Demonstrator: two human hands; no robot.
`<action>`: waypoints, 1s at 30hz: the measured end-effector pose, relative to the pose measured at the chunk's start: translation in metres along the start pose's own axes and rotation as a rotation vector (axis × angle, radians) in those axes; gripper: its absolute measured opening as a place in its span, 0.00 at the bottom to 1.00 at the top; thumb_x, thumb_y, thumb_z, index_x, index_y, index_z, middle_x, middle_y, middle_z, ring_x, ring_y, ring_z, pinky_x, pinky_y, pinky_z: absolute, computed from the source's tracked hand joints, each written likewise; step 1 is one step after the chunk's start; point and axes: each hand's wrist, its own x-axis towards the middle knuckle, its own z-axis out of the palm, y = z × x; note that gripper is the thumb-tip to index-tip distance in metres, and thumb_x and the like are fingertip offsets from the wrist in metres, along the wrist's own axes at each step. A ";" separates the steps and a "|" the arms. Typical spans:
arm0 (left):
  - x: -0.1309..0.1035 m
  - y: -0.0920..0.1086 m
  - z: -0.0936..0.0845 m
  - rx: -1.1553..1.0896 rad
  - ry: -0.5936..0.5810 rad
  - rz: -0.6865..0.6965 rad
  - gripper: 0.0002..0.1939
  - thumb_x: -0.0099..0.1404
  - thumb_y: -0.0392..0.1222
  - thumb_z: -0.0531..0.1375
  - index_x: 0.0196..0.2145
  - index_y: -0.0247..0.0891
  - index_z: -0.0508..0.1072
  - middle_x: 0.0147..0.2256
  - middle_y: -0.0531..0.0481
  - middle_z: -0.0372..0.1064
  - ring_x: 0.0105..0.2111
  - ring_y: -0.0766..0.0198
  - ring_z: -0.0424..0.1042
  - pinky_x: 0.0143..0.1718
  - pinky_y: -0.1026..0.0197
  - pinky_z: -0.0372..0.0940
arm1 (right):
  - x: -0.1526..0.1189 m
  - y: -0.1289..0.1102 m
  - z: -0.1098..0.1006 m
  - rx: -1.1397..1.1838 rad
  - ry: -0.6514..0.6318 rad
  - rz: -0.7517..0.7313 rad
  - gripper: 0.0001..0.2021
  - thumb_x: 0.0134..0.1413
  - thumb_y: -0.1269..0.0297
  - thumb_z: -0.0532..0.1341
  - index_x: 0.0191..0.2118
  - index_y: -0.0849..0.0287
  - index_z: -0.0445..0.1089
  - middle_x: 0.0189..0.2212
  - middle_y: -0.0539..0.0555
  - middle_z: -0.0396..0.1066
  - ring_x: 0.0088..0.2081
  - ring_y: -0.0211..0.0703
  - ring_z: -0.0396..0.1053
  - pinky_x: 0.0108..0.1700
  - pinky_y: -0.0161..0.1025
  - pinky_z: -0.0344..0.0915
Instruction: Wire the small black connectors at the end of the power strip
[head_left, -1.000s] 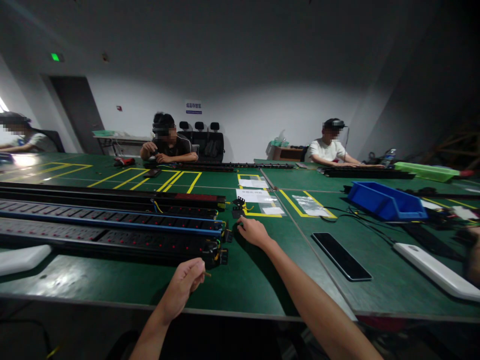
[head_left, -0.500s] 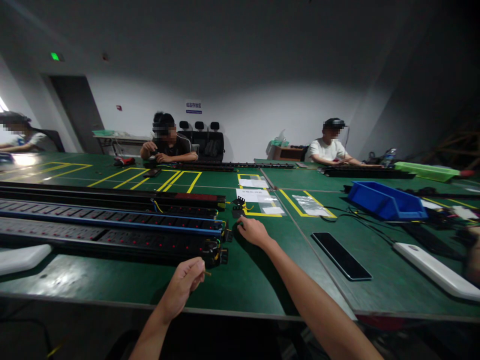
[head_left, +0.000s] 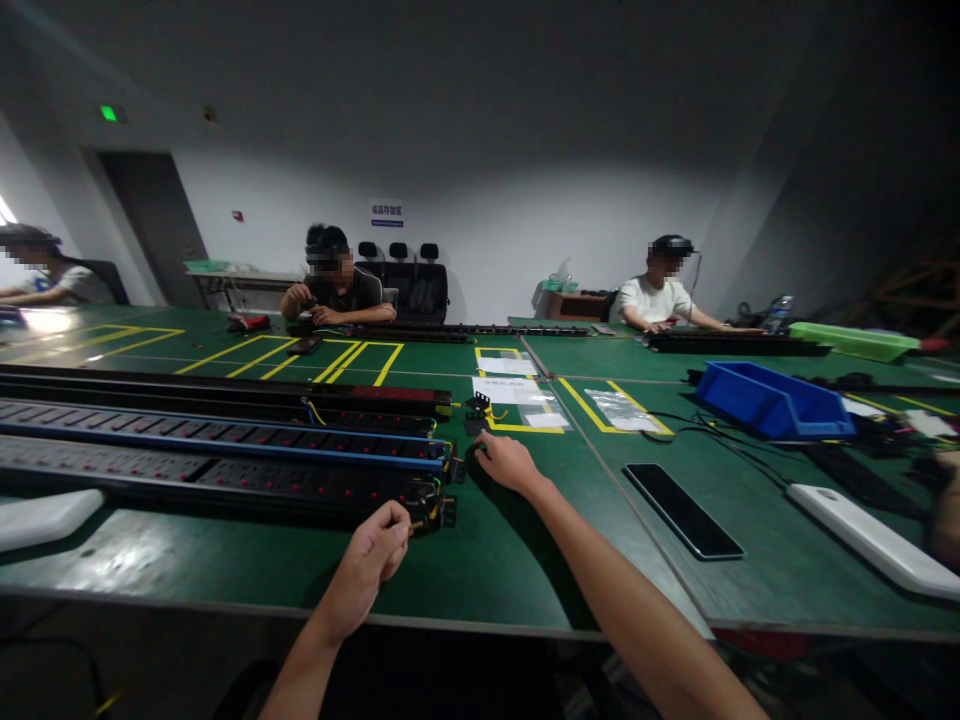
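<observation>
My left hand (head_left: 373,552) is closed in a pinch at the near right end of the black socket strip (head_left: 300,483). A short, thin yellowish piece (head_left: 417,526) sticks out from its fingertips; its kind cannot be made out. My right hand (head_left: 507,463) rests on the green table with its fingers curled, just right of the strips' ends. Whatever it may hold is hidden. Just beyond its fingertips lies a small black perforated bracket (head_left: 478,408) with a yellow wire. A second socket strip (head_left: 225,432) with a blue edge lies behind the nearest one, its yellow wires showing at the end.
To the right lie a black phone (head_left: 682,511), a white oblong device (head_left: 874,540) and black cables. A blue bin (head_left: 772,403) stands farther back. Clear bags (head_left: 621,411) and paper sheets (head_left: 510,390) lie mid-table. Several people sit across the table.
My left hand has turned and risen slightly, bringing the thin piece up toward the strip's end. My right hand stays put. The person at far right has shifted their hands.
</observation>
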 end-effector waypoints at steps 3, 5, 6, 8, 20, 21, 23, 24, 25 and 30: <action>0.001 -0.003 -0.002 -0.002 -0.009 -0.001 0.18 0.66 0.55 0.59 0.31 0.39 0.61 0.18 0.64 0.42 0.19 0.72 0.38 0.21 0.65 0.35 | 0.000 0.000 0.000 -0.003 -0.003 0.001 0.14 0.66 0.60 0.51 0.53 0.53 0.67 0.47 0.57 0.75 0.47 0.49 0.73 0.41 0.38 0.61; 0.001 -0.004 -0.003 0.000 -0.012 -0.005 0.18 0.65 0.55 0.59 0.31 0.39 0.60 0.18 0.64 0.42 0.19 0.72 0.38 0.21 0.65 0.35 | 0.000 -0.001 -0.001 -0.010 -0.003 0.008 0.14 0.66 0.60 0.52 0.53 0.53 0.67 0.47 0.57 0.75 0.47 0.49 0.73 0.42 0.38 0.61; 0.001 -0.004 -0.003 0.003 -0.011 -0.008 0.18 0.65 0.55 0.59 0.30 0.39 0.60 0.18 0.64 0.42 0.19 0.72 0.38 0.21 0.65 0.34 | 0.000 -0.001 -0.001 -0.012 -0.004 0.012 0.14 0.66 0.60 0.52 0.53 0.53 0.67 0.47 0.57 0.75 0.47 0.49 0.73 0.42 0.38 0.61; 0.000 -0.003 -0.003 0.009 -0.001 -0.011 0.19 0.65 0.56 0.59 0.30 0.39 0.60 0.18 0.64 0.41 0.20 0.72 0.38 0.21 0.65 0.35 | -0.001 -0.002 -0.001 -0.010 -0.008 0.015 0.14 0.66 0.60 0.52 0.53 0.53 0.67 0.47 0.57 0.75 0.47 0.49 0.73 0.42 0.38 0.61; 0.000 -0.001 -0.002 0.059 0.038 -0.047 0.25 0.64 0.62 0.59 0.25 0.38 0.60 0.19 0.61 0.43 0.20 0.73 0.38 0.21 0.65 0.33 | 0.001 0.000 0.004 0.016 0.010 -0.009 0.14 0.65 0.61 0.52 0.52 0.54 0.68 0.46 0.58 0.75 0.46 0.51 0.73 0.41 0.39 0.61; 0.000 -0.001 -0.002 0.060 0.038 -0.044 0.25 0.64 0.62 0.59 0.25 0.37 0.62 0.19 0.61 0.43 0.20 0.73 0.39 0.21 0.65 0.34 | 0.002 0.001 0.004 0.017 0.012 -0.009 0.14 0.65 0.61 0.52 0.52 0.54 0.68 0.45 0.58 0.75 0.46 0.51 0.73 0.41 0.39 0.61; 0.000 -0.003 -0.003 0.059 0.036 -0.032 0.25 0.64 0.62 0.59 0.25 0.37 0.63 0.19 0.61 0.44 0.20 0.73 0.40 0.21 0.65 0.35 | 0.003 0.001 0.005 0.016 0.016 -0.010 0.15 0.65 0.61 0.52 0.52 0.54 0.68 0.45 0.58 0.75 0.45 0.51 0.73 0.41 0.39 0.61; 0.000 -0.003 -0.003 0.060 0.034 -0.027 0.25 0.64 0.62 0.58 0.25 0.36 0.64 0.19 0.61 0.44 0.19 0.73 0.40 0.21 0.65 0.35 | 0.003 0.001 0.006 0.015 0.020 -0.011 0.15 0.65 0.61 0.52 0.52 0.54 0.68 0.45 0.58 0.75 0.46 0.51 0.73 0.41 0.39 0.61; 0.000 -0.004 -0.004 0.061 0.033 -0.023 0.25 0.64 0.62 0.58 0.25 0.36 0.64 0.18 0.61 0.45 0.19 0.73 0.40 0.21 0.65 0.35 | 0.003 0.001 0.006 0.013 0.025 -0.011 0.15 0.65 0.61 0.52 0.52 0.54 0.68 0.45 0.58 0.76 0.46 0.51 0.73 0.41 0.39 0.61; 0.002 -0.004 -0.004 0.066 0.025 -0.013 0.25 0.64 0.62 0.58 0.25 0.36 0.64 0.18 0.61 0.45 0.19 0.73 0.40 0.21 0.65 0.35 | 0.001 0.000 0.004 0.008 0.015 0.004 0.14 0.65 0.61 0.52 0.53 0.54 0.67 0.46 0.57 0.75 0.47 0.50 0.73 0.42 0.38 0.60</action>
